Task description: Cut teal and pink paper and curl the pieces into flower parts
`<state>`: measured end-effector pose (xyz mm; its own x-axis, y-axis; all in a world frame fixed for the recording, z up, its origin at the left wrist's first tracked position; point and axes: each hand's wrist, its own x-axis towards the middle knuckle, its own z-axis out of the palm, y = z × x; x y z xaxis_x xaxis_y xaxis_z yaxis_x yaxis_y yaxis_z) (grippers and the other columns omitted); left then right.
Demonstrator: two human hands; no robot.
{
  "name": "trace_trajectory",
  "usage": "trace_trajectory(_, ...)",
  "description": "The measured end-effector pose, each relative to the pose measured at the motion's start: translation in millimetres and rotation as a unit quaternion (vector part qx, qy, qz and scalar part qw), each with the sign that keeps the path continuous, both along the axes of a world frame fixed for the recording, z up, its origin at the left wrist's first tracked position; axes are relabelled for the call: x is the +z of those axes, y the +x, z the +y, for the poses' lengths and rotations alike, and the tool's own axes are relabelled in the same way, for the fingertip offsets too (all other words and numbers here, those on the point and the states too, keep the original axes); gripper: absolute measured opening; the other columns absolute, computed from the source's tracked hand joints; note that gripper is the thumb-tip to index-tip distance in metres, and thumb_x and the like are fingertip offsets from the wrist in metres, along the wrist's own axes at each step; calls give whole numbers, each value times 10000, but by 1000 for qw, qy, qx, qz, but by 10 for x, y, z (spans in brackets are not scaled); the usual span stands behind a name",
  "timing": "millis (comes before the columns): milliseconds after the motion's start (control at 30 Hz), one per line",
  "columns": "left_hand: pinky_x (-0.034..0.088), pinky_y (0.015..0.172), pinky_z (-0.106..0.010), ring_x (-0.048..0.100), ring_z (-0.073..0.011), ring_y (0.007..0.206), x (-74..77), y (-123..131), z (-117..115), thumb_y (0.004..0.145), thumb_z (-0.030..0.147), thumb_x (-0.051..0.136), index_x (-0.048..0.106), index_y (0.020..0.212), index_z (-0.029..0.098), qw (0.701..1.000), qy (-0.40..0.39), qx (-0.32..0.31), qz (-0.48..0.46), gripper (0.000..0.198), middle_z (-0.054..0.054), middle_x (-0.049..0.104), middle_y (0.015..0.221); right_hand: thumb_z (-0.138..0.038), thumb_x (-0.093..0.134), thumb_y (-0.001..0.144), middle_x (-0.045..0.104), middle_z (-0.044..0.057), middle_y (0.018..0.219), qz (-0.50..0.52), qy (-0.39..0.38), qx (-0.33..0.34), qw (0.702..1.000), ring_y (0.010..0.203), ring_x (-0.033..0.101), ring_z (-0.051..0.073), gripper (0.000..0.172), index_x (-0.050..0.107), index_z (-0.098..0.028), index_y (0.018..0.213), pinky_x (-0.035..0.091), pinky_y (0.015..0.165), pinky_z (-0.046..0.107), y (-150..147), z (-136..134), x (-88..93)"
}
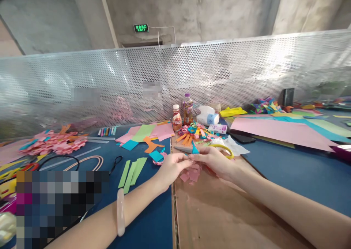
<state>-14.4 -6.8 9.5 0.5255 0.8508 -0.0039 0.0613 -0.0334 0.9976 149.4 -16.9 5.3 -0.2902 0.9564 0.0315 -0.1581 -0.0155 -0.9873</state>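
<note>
In the middle of the table my left hand (171,169) and my right hand (215,162) meet, fingertips pinched together. A small folded piece of blue paper (195,148) sticks up between them. Scissors with a yellow handle (232,153) are just behind my right hand, blades pointing left; whether that hand touches them I cannot tell. Under my fingers lie pink paper scraps (191,174). Close to my left hand are a blue paper square (156,155) and green paper strips (133,173).
Behind my hands are a curly paper pile (196,131), a coffee bottle (177,119), a purple-capped bottle (188,110) and a tissue pack (207,115). Pink paper cutouts (59,141) are heaped at left; large pink sheets (279,132) lie right. A perforated metal panel (109,77) borders the back.
</note>
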Motion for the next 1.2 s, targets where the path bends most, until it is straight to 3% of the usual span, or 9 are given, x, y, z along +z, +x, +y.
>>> trace_trajectory(400, 468, 643, -268, 651, -189, 724, 43, 3, -18, 733, 300, 587, 609, 702, 137, 1000, 0, 27, 0, 167, -65, 696, 750, -398, 709, 621, 516, -33, 548, 41, 21, -43, 998, 490, 429, 78, 293, 574, -138, 623, 283, 483, 237, -33, 67, -141)
trace_trajectory(567, 461, 608, -254, 642, -177, 695, 13, 1, -5, 717, 292, 601, 590, 701, 138, 999, -13, 36, 26, 155, -61, 680, 727, -403, 722, 601, 488, -45, 526, 25, 44, -75, 996, 479, 411, 72, 328, 517, -151, 547, 279, 479, 234, -32, 60, -126)
trace_trajectory(733, 459, 599, -257, 629, -166, 691, -13, 3, 8, 718, 345, 613, 605, 802, 148, 999, 24, 35, 32, 214, -58, 674, 809, -410, 720, 601, 487, -44, 521, 17, 38, -67, 997, 478, 417, 75, 330, 516, -156, 550, 294, 481, 233, -35, 46, -103)
trace_trajectory(933, 460, 604, -256, 632, -170, 699, 45, 8, -10, 701, 324, 631, 595, 706, 147, 999, 12, 44, 16, 181, -44, 668, 768, -436, 718, 596, 528, -25, 564, 15, 31, -66, 997, 495, 441, 84, 326, 582, -145, 647, 303, 486, 234, -40, 61, -123)
trace_trajectory(1200, 449, 593, -265, 642, -196, 714, 34, -7, 2, 714, 344, 622, 619, 740, 137, 999, 1, 19, 30, 208, -78, 695, 758, -379, 711, 624, 504, -31, 518, 1, 26, -88, 996, 454, 413, 78, 283, 555, -149, 574, 280, 441, 231, -16, 2, -89)
